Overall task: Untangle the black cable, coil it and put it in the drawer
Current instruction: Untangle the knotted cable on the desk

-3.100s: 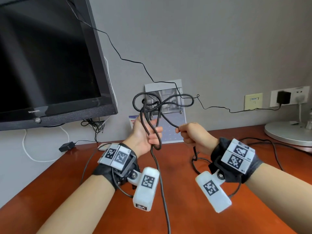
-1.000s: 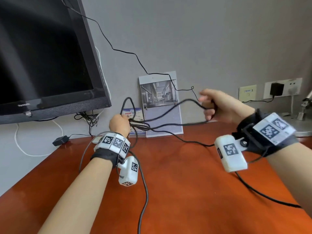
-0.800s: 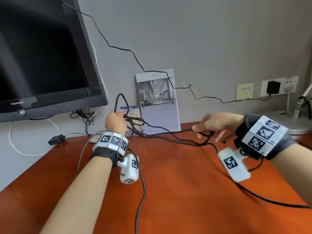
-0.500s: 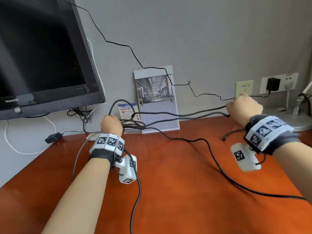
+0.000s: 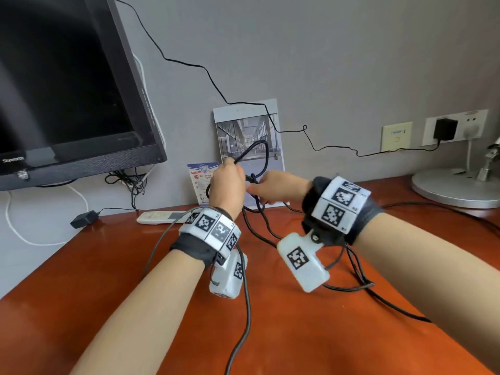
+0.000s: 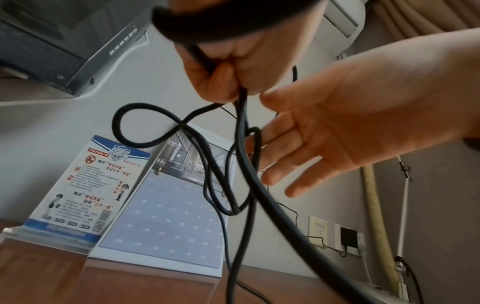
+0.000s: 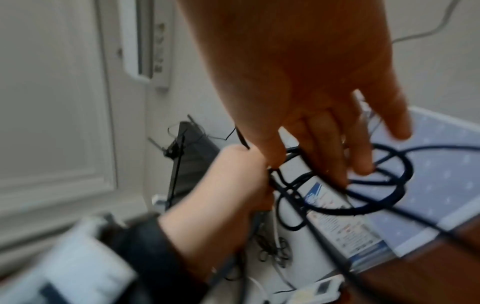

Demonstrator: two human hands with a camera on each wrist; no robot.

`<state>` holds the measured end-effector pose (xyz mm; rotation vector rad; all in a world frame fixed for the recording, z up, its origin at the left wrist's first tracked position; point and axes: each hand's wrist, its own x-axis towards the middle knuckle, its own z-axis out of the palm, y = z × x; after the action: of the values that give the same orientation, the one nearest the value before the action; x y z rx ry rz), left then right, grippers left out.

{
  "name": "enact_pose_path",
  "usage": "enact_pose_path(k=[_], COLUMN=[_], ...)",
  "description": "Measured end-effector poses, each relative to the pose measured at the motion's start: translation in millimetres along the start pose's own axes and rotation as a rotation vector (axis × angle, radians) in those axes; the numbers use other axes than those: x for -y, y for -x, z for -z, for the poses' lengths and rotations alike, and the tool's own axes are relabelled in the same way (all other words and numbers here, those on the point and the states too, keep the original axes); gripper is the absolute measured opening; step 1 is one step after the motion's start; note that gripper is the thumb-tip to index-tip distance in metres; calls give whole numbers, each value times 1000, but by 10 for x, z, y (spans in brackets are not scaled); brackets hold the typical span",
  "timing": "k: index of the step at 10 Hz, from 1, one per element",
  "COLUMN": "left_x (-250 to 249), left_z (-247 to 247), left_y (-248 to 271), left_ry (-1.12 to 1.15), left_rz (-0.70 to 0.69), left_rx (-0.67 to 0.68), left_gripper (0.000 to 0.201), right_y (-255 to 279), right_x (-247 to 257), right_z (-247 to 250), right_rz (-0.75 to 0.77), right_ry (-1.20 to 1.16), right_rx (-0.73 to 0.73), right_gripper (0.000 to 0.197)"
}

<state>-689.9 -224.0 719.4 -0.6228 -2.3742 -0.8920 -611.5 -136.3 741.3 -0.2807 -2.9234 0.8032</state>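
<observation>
The black cable (image 5: 266, 158) is a tangle of loops held above the red-brown desk (image 5: 121, 266), with long strands trailing down over the desk. My left hand (image 5: 227, 182) grips a bunch of strands in a fist. In the left wrist view the left hand (image 6: 223, 78) lets a loop of cable (image 6: 115, 124) hang below it. My right hand (image 5: 270, 188) is right beside it, fingers straight. The right wrist view shows the right hand (image 7: 332, 148) poking its fingers into the cable loops (image 7: 337, 211) next to the left hand (image 7: 241, 181). No drawer is in view.
A black TV (image 5: 67, 90) fills the upper left. A calendar (image 5: 249, 131) and a leaflet stand (image 5: 200, 180) lean on the wall behind the hands. A white remote (image 5: 159, 217) lies at the desk's back edge, a lamp base (image 5: 454, 188) at the right. A thin wire runs to a plugged adapter (image 5: 443, 128).
My right hand let go of the strand it had stretched far to the right and came back to the left hand. The pulled-out strands now lie slack on the desk.
</observation>
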Motion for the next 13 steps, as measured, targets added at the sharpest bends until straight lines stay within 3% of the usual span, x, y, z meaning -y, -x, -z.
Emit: enact_pose_path(k=[2,3,4,5,6,7,8,9,10,11,12,13], left_x=[58,77,111,174,312,403,457,651,968,1137,1092,983], left_z=[12,19,44,28,2,9,48,101,207,370,372,360], left_y=[-57,-60,-110,-152,-178,-193,-250,-322,-302,-191,-197,-221], left_ry=[-42,-86,-174,-268,-332,-310,-188,-133,-223,-203,-179,-162], left_rz=[11,9,-45,-71,-79,-46,87,254,422,534,540,501], left_rx=[11,20,28,37,43,35,26,11,42,35,38,10], left_gripper=[30,28,24,24,23,24,32,36,34,32,33,35], right_y=[-30,98,299,424,375,280,185,104,202,250,237,579], right_x=[-41,-50,-223,-389,-635,-953,-1206,-1599,-2127,-2979,-3122,-2343], right_z=[-65,2,155,281,549,760,769,866,1019,1078,954,840], right_rz=[140,302,465,457,320,145,23,-242,-409,-528,-685,-782], right_ry=[-129,-155,-235,-397,-734,-904,-983,-1065,-1108,-1070,-945,-682], right_rx=[-220,-332,-326,-338,-585,-791,-868,-965,-1019,-1041,-904,-788], right_gripper=[25,23,19,18,26,27,27,27,25,13,40,40])
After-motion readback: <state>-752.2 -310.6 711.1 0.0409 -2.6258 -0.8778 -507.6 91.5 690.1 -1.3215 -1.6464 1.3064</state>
